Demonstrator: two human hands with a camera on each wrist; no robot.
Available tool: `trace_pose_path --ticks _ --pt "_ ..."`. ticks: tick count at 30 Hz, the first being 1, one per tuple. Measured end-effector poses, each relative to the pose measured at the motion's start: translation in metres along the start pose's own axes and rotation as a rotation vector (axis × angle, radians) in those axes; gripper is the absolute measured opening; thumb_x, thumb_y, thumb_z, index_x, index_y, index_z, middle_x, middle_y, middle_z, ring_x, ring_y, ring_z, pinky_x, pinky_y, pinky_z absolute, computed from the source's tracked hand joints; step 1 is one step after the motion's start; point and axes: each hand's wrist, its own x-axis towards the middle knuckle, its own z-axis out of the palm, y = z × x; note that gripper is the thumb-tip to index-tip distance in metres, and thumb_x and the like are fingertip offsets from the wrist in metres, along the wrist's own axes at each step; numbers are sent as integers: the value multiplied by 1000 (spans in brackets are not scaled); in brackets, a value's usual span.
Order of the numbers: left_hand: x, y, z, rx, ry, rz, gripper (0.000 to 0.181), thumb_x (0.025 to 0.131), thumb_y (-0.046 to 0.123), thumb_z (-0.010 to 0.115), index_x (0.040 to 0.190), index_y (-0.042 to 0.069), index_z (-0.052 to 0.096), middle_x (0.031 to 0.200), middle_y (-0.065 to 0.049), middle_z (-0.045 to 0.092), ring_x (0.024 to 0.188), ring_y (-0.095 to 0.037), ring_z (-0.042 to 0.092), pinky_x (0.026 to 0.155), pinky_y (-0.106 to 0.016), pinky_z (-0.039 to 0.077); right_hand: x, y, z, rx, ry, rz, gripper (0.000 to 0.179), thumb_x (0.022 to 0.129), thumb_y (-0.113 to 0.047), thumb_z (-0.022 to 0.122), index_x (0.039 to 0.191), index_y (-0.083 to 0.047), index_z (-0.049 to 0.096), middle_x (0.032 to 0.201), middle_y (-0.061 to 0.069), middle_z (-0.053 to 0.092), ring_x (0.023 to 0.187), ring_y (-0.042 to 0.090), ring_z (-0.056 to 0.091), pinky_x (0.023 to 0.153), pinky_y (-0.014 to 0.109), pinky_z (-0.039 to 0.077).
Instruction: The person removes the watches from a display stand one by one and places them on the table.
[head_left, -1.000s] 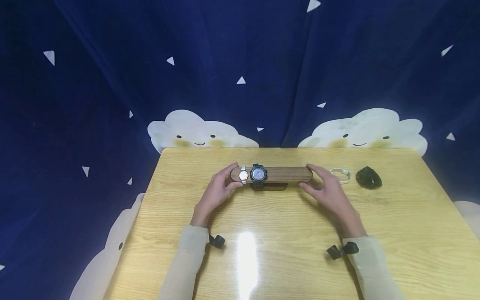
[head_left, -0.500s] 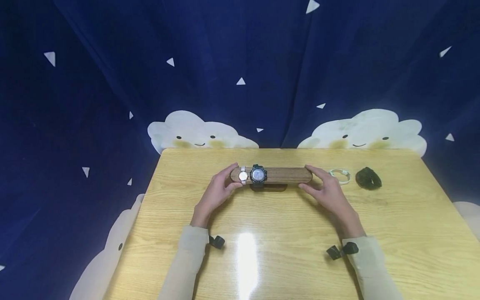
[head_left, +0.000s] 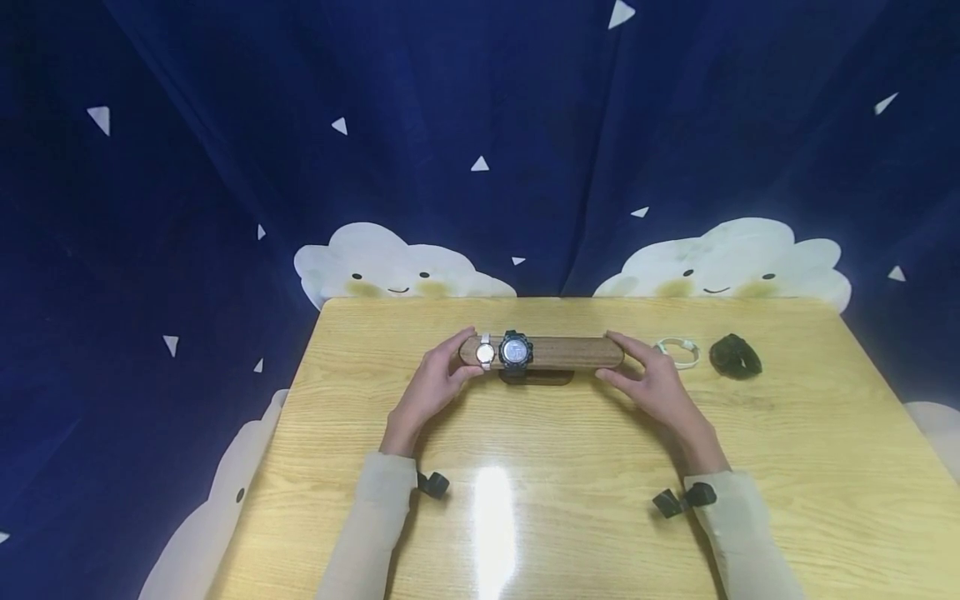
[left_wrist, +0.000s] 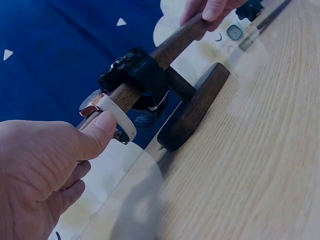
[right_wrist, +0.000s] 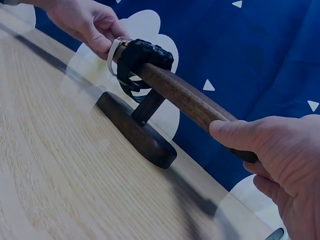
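A wooden watch stand (head_left: 570, 352) stands at the table's middle, a round bar on a short post and a dark base (head_left: 546, 377). A white watch (head_left: 485, 353) and a black watch (head_left: 516, 351) are strapped round the bar's left part. My left hand (head_left: 450, 367) grips the bar's left end, its thumb (left_wrist: 97, 135) touching the white watch (left_wrist: 107, 112). My right hand (head_left: 628, 367) grips the bar's right end, thumb (right_wrist: 235, 134) in front and fingers behind. The black watch (right_wrist: 142, 57) sits beside the white one (right_wrist: 114, 50).
On the yellow wooden table (head_left: 525, 467), right of the stand, lie another white watch (head_left: 678, 351) and a dark watch (head_left: 736, 356). A blue curtain with white clouds hangs close behind the table's far edge.
My right hand has drawn slightly further in round the bar's right end. The left hand, the stand and the watches have stayed in place.
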Motion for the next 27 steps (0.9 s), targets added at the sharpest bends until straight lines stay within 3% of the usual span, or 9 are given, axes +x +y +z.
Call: trace_pose_path --ticks 18,27 --pt "1 4 -1 -3 -26 -13 69 95 22 78 156 12 48 154 -11 55 145 -27 49 124 -42 36 2 5 -6 11 -59 76 67 90 -17 85 150 -8 57 144 22 61 135 46 55 112 61 45" --pt "-1 5 -5 22 -28 -34 70 95 23 77 157 12 47 156 -11 53 147 -26 46 124 -41 35 13 6 -15 53 -138 77 65 88 -16 86 146 -6 60 143 22 62 138 46 52 115 62 40"
